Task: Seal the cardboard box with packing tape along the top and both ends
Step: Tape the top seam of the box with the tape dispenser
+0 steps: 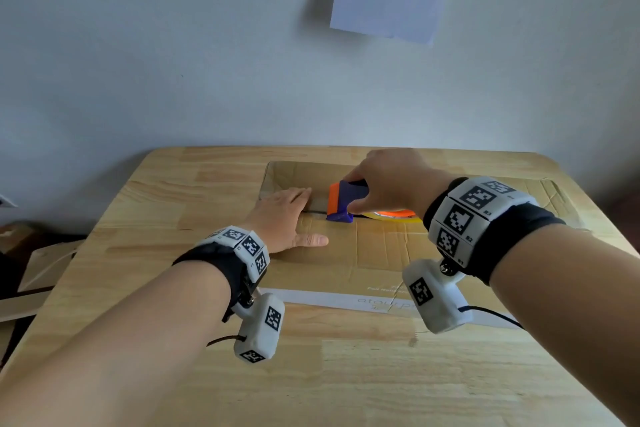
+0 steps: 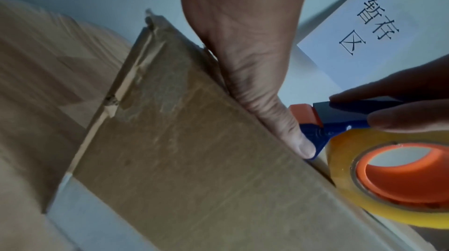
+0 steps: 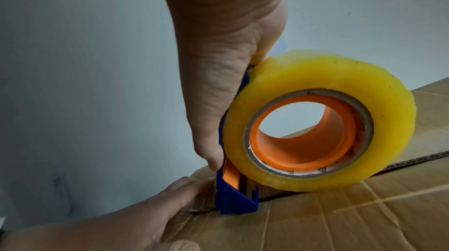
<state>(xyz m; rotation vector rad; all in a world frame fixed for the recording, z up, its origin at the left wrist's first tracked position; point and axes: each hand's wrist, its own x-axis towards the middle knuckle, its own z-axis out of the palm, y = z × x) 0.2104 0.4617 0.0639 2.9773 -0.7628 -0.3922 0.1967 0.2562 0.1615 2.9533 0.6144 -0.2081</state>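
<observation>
A cardboard box lies on a wooden surface, close to a pale wall, its two top flaps meeting in a dark centre seam. The left hand lies flat with straight fingers on the box's left end, pressing the flaps down — its grip holds nothing. The right hand has its grip wrapped around a blue and orange tape dispenser carrying a yellowish roll of packing tape. The dispenser's blue nose sits on the seam just beside the left fingertips, and the roll rests on the box top behind it. Clear tape seems already stuck under the left hand, though this is hard to confirm. To do this step well, the left hand should probably hold the tape's start firmly while the right draws the dispenser straight along the seam — low, steady, centred over the gap, so both flaps are caught evenly.
</observation>
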